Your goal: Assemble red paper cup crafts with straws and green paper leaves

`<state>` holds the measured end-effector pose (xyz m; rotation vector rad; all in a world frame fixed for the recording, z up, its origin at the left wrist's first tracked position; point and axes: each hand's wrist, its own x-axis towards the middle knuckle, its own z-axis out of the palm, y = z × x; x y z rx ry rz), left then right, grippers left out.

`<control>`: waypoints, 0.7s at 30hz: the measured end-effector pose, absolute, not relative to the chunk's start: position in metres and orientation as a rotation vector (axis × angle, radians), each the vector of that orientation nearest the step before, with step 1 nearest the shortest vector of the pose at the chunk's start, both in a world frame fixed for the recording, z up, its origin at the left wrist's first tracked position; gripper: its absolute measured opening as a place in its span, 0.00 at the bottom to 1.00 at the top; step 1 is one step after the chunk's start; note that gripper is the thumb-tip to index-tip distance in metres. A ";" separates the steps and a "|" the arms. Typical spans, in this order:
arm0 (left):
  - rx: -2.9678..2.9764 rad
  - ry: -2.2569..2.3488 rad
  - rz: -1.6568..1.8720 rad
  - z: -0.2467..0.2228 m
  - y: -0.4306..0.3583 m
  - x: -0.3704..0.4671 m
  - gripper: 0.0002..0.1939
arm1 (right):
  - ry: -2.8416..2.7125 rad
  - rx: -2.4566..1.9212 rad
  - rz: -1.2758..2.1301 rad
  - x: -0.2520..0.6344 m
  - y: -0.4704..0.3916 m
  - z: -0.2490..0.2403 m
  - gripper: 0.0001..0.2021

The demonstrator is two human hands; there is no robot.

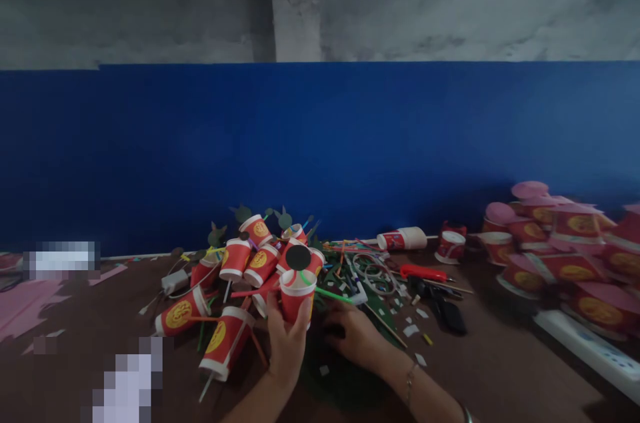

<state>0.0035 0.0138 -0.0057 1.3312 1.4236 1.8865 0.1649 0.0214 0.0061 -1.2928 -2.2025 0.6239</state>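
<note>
Here, cup pile [263, 265] taken as landmark: red paper cups, white rims, round yellow prints, most tipped over, straws poking out among them. It lies on a brown table [480, 369], short of a blue panel [320, 149].

Left hand [287, 343]: at the near right side of the pile, grip closed around one red cup [296, 306], thumb on one side, fingers on the other. Cup roughly upright, rim up. Black disc [298, 257] shows just above its rim; a green straw [333, 295] runs out to the right.

Right hand [353, 337]: low, right of the pile, over a dark green patch. Fingers curled, grip narrow; cannot tell whether anything is pinched in it. Thin bracelet [410, 383] at the wrist.

Left of the pile: white adapter [174, 282], near it; pink paper [30, 306], well apart.

Right of the pile: coiled tubing [377, 274], loose straws and small pale scraps; beyond these, a red-handled tool [423, 273] and a black object [451, 315], its kind unclear. Toward the panel, a cup on its side [403, 239]. Far right of the pile, a heap of pink-topped cups [575, 249], with a white power strip [593, 351] nearer the wearer.
</note>
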 end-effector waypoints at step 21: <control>0.886 1.333 1.756 -0.005 0.003 0.026 0.27 | -2.261 -1.135 0.497 0.153 0.019 -0.005 0.13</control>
